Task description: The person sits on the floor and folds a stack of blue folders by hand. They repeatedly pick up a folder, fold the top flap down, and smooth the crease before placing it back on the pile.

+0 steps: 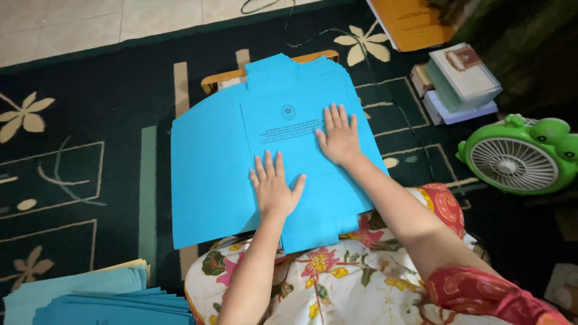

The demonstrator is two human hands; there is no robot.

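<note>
Both your grips spread flat, pinching nothing: left hand (274, 189) and right hand (339, 135) press the blue folder (223, 162), which lies under them on the wooden board (229, 77); green fan (521, 155) well right of right hand

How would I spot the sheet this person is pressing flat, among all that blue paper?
Start at the dark floral carpet. At its middle, in front of the person's lap, lies the bright blue folder sheet, unfolded with flaps spread, under the left hand and right hand. Unlike the stacked blue sheets at bottom left, it lies alone, opened out and brighter.
</note>
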